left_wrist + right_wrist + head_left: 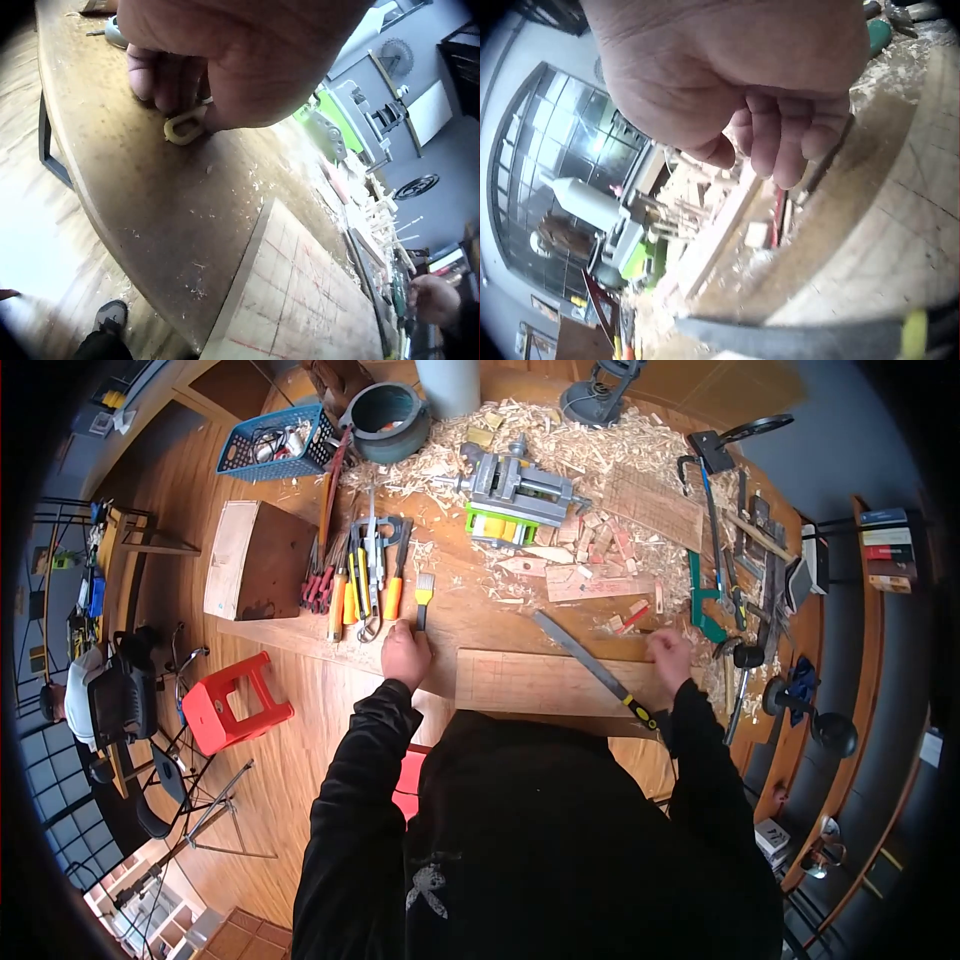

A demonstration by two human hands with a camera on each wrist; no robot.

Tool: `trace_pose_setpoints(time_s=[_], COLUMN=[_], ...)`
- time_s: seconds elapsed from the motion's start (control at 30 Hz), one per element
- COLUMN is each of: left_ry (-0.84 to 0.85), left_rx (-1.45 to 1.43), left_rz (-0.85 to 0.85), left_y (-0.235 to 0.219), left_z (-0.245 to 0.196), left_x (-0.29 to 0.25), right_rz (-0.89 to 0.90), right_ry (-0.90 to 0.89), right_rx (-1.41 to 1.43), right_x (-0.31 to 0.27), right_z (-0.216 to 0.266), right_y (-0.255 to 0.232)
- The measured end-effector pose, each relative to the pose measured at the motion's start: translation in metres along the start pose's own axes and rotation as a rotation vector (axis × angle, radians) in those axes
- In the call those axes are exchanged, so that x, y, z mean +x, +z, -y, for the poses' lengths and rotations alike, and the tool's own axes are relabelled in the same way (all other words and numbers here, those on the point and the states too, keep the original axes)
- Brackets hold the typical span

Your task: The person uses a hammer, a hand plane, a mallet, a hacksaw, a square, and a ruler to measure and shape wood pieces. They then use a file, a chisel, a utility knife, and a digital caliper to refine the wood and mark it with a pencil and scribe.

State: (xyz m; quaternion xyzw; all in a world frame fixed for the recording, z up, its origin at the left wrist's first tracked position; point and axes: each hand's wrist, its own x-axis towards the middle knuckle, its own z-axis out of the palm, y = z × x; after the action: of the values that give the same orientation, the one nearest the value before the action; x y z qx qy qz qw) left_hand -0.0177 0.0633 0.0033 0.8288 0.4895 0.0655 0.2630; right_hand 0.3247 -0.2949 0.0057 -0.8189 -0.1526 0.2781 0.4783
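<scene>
My left hand (406, 658) is at the table's front edge, fingers curled round the handle of a small brush (425, 592) with a yellow and black body. In the left wrist view the yellow loop (180, 133) at its handle end shows under the fingers. My right hand (670, 658) hovers by the right end of a wooden board (530, 682); its fingers bend loosely and hold nothing. Pencil and red grid lines mark the board (289, 300). Across it lies a file (590, 658) with a black and yellow handle, also low in the right wrist view.
Chisels (392, 595), scissors and calipers (375, 545) lie left of the brush, beside a wooden box (232, 565). A grey vise (520, 490) stands behind, among shavings and wood offcuts (600, 582). A green tool (703, 610) and several hand tools lie at right.
</scene>
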Motion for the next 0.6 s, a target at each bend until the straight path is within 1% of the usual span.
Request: trace_pose_setpoints(time_s=[0.03, 0.07, 0.13, 0.17, 0.23, 0.27, 0.33, 0.37, 0.4, 0.47, 0.5, 0.53, 0.57, 0.6], left_ry=[0.023, 0.029, -0.023, -0.015, -0.051, -0.038, 0.010, 0.086, 0.099, 0.144, 0.192, 0.205, 0.232, 0.258], left_rx=[0.006, 0.004, 0.029, 0.028, 0.001, 0.001, -0.067, -0.091, -0.089, -0.309, -0.377, -0.349, -0.340, -0.329], left_rz=[-0.003, 0.000, 0.086, 0.090, 0.154, 0.160, 0.161, 0.142, 0.160, 0.385, 0.469, 0.612, 0.713, 0.815], left_y=[0.005, 0.004, 0.004, 0.003, 0.000, -0.002, -0.006, -0.010, -0.015, -0.025, -0.023, -0.024, -0.022, -0.018], left_z=[0.006, 0.007, 0.009, 0.008, 0.005, 0.003, -0.003, -0.009, -0.016, -0.038, -0.045, -0.056, -0.066, -0.077], left_x=[0.002, 0.004, 0.007, 0.008, 0.009, 0.008, 0.001, -0.005, -0.010, -0.021, -0.027, -0.029, -0.032, -0.035], right_rz=[0.022, 0.015, 0.031, 0.022, 0.070, 0.057, 0.084, 0.090, 0.075, 0.116, 0.106, 0.174, 0.242, 0.229], right_ry=[-0.060, -0.059, -0.154, -0.151, 0.080, 0.084, -0.001, -0.024, -0.009, -0.089, -0.075, -0.154, -0.237, -0.228], right_rx=[-0.035, -0.036, -0.219, -0.219, -0.086, -0.084, -0.111, -0.174, -0.171, -0.345, -0.344, -0.360, -0.376, -0.372], right_x=[-0.010, -0.020, -0.038, -0.046, -0.060, -0.063, -0.070, -0.076, -0.082, -0.094, -0.101, -0.107, -0.111, -0.113], right_z=[-0.013, -0.018, -0.023, -0.017, -0.006, -0.004, 0.001, 0.015, 0.030, 0.060, 0.073, 0.086, 0.098, 0.107], right_y=[0.007, 0.013, 0.026, 0.032, 0.042, 0.045, 0.052, 0.055, 0.060, 0.071, 0.079, 0.088, 0.096, 0.103])
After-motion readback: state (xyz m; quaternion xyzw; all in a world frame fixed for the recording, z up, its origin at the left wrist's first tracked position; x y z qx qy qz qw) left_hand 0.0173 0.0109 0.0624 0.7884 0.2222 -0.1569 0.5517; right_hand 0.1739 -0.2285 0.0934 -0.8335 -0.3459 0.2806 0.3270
